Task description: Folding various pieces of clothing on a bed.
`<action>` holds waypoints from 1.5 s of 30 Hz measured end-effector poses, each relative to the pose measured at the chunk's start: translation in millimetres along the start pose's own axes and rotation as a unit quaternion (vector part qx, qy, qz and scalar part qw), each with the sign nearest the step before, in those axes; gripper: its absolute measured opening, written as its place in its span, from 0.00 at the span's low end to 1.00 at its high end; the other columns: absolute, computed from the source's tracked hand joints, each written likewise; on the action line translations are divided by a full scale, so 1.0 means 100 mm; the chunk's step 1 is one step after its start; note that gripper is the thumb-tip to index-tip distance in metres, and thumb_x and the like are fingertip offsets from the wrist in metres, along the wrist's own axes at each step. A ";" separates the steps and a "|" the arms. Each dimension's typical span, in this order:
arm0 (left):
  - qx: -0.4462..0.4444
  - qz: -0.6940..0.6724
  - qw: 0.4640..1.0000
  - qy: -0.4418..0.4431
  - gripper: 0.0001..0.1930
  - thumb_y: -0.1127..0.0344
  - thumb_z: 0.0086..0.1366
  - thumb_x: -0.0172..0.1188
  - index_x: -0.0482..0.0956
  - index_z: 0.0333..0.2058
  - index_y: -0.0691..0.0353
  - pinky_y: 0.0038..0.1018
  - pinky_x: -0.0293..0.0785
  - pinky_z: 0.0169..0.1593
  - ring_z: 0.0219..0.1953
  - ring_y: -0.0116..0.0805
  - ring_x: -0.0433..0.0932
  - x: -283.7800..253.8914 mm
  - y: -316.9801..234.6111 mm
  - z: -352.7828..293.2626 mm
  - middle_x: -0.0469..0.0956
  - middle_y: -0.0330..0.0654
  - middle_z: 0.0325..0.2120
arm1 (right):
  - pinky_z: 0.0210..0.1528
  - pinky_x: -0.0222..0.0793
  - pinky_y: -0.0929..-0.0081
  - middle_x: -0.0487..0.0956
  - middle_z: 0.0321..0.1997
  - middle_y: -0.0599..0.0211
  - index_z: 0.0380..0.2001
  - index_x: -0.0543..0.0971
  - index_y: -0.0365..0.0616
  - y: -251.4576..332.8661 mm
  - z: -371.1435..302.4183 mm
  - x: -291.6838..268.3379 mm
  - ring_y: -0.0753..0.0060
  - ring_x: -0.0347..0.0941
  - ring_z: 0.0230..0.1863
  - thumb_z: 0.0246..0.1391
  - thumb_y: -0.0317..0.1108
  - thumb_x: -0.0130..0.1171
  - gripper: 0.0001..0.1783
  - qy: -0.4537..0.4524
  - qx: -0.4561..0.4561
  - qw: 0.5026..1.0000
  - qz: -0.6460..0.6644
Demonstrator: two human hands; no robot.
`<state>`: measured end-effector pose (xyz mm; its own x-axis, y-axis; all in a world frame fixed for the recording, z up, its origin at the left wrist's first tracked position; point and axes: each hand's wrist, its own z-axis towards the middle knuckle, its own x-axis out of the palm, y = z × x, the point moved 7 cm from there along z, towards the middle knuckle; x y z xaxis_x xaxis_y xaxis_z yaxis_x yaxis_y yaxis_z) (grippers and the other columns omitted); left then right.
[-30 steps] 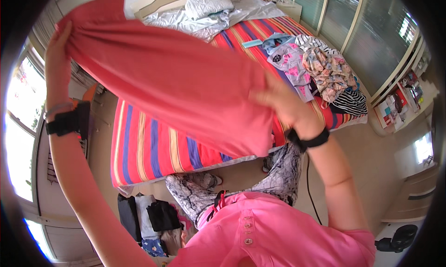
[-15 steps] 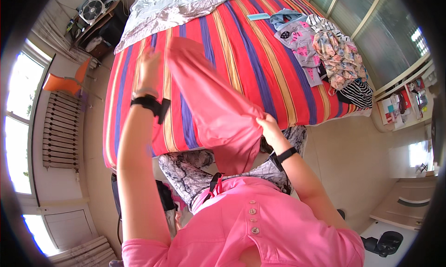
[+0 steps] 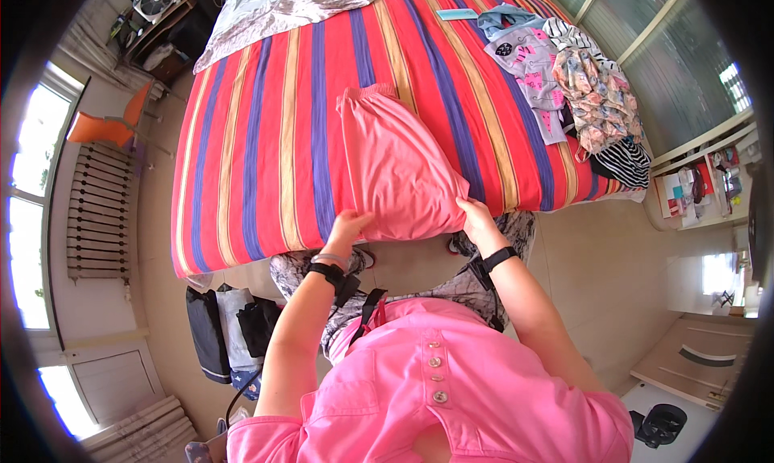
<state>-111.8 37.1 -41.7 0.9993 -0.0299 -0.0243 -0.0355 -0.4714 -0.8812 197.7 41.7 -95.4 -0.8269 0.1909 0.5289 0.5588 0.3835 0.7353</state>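
A pink garment with a gathered elastic waistband [image 3: 403, 169] lies on the near part of the striped bed, waistband away from me. Whether it is a skirt or trousers I cannot make out. My left hand [image 3: 347, 228] pinches its near left corner. On the near right corner, the fingers of my right hand [image 3: 478, 220] are closed. Between both hands the near edge is stretched fairly straight along the front of the bed.
The bed [image 3: 266, 157] has a red, blue and yellow striped cover. A heap of clothes [image 3: 592, 100] sits at its far right, beside a light-blue flat item [image 3: 457, 14]. Dark and grey clothes [image 3: 234, 326] hang low at the left. An orange chair [image 3: 113, 124] stands by the radiator [image 3: 101, 213].
My left hand has come back from over the bed and now grips the garment's near left corner. The garment's hanging end is up on the bed, spread flatter, with the waistband showing.
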 end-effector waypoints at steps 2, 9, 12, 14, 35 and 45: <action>-0.059 0.049 0.992 0.105 0.15 0.62 0.57 0.64 0.79 0.34 0.70 0.24 0.68 0.33 0.27 0.24 0.73 0.04 0.37 -0.09 0.77 0.36 0.26 | 0.59 0.64 0.61 0.74 0.54 0.55 0.53 0.69 0.32 -0.06 -0.14 0.24 0.62 0.71 0.55 0.60 0.31 0.51 0.20 0.063 0.100 0.993 0.013; 0.006 0.022 0.991 0.132 0.10 0.64 0.66 0.56 0.78 0.39 0.65 0.17 0.68 0.43 0.37 0.17 0.71 -0.07 -0.49 -0.85 0.75 0.28 0.33 | 0.58 0.66 0.65 0.75 0.54 0.61 0.53 0.71 0.36 0.71 -0.78 0.59 0.67 0.72 0.53 0.61 0.33 0.51 0.19 0.088 0.121 0.985 -0.084; 0.056 -0.076 0.989 0.118 0.05 0.64 0.67 0.55 0.78 0.34 0.56 0.14 0.65 0.39 0.33 0.12 0.67 -0.30 -1.19 -1.09 0.71 0.22 0.29 | 0.58 0.64 0.70 0.76 0.52 0.64 0.53 0.72 0.40 1.50 -1.06 0.98 0.73 0.70 0.54 0.59 0.36 0.55 0.20 0.132 -0.004 0.987 -0.097; 0.170 -0.137 0.961 0.171 0.03 0.73 0.64 0.54 0.75 0.36 0.59 0.17 0.67 0.42 0.35 0.18 0.72 -0.34 -1.80 -1.40 0.75 0.30 0.31 | 0.59 0.62 0.72 0.75 0.53 0.65 0.54 0.70 0.40 2.09 -1.40 1.60 0.74 0.69 0.56 0.57 0.34 0.58 0.23 0.225 -0.176 0.948 -0.140; 0.521 -0.137 0.842 0.024 0.14 0.73 0.63 0.56 0.76 0.48 0.67 0.19 0.70 0.47 0.41 0.24 0.75 -0.61 -4.34 -1.25 0.78 0.38 0.39 | 0.40 0.71 0.77 0.77 0.33 0.71 0.38 0.76 0.43 4.31 -1.30 3.14 0.75 0.74 0.35 0.58 0.40 0.56 0.12 0.142 -0.536 0.805 -0.211; 0.312 -0.064 0.947 -0.031 0.13 0.79 0.61 0.54 0.77 0.45 0.66 0.21 0.70 0.49 0.44 0.26 0.76 -0.56 -2.06 -0.68 0.79 0.39 0.40 | 0.51 0.67 0.81 0.78 0.42 0.72 0.42 0.78 0.41 2.30 -0.78 1.62 0.82 0.72 0.46 0.58 0.29 0.55 0.10 0.098 -0.296 0.906 -0.286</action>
<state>-161.0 75.8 173.9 0.9944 0.0530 0.0920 0.0834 0.1453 -0.9859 197.3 90.6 192.5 -0.9973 -0.0725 0.0128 0.0267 -0.1939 0.9807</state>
